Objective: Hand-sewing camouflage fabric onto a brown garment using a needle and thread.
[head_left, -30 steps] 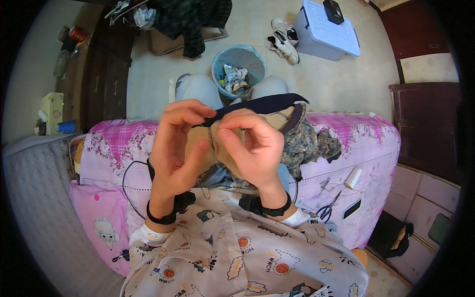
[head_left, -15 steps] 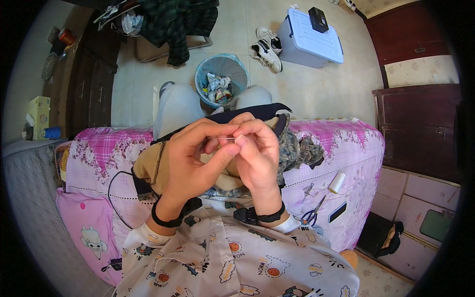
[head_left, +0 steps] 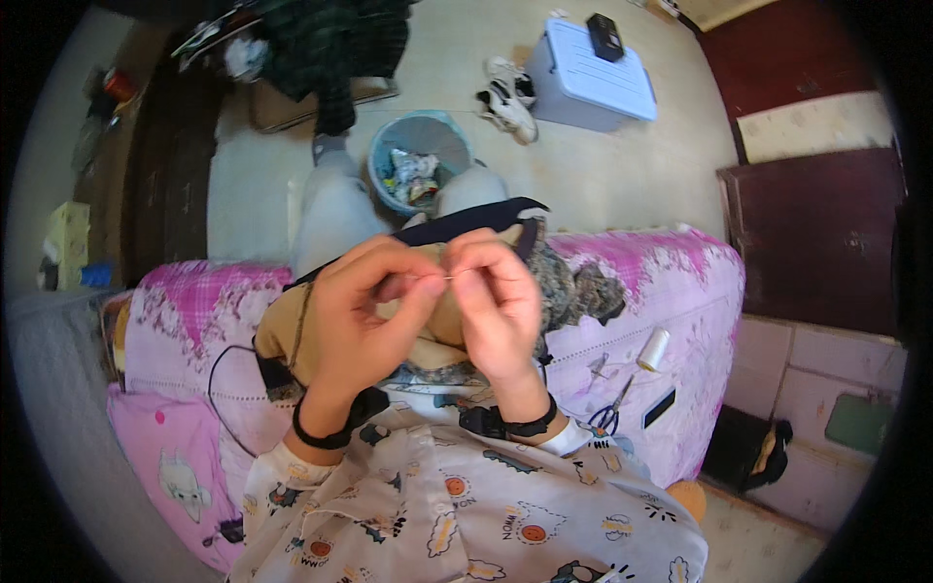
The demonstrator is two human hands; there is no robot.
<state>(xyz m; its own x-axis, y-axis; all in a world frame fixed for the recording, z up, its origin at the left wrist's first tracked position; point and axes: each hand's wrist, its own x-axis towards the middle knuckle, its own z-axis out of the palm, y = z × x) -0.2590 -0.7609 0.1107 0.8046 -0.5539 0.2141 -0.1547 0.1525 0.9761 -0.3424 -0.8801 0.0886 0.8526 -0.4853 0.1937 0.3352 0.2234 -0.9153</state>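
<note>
Above my lap my left hand (head_left: pixel 364 301) and my right hand (head_left: pixel 498 306) meet fingertip to fingertip. Thumb and forefinger of the left pinch a thin, straight sewing needle (head_left: pixel 447 278), mostly hidden by the fingers. The right thumb and forefinger pinch what looks like fine thread at the needle's end; blur hides whether it passes through the eye. Beneath both hands, a tan garment (head_left: pixel 285 330) with dark trim and a camouflage part (head_left: pixel 573 291) lies across my lap.
On the pink bed cover (head_left: pixel 641 282) to my right are a white thread spool (head_left: pixel 654 350), scissors (head_left: pixel 610 410) and a black phone (head_left: pixel 659 408). A blue waste bin (head_left: pixel 377 160) stands before my knees. Farther off are white shoes (head_left: pixel 507 107) and a lidded blue box (head_left: pixel 593 83).
The fingertips have shifted slightly and remain pinched together, with less of the needle showing between them. The whole view has moved a little, so the surroundings sit farther left.
</note>
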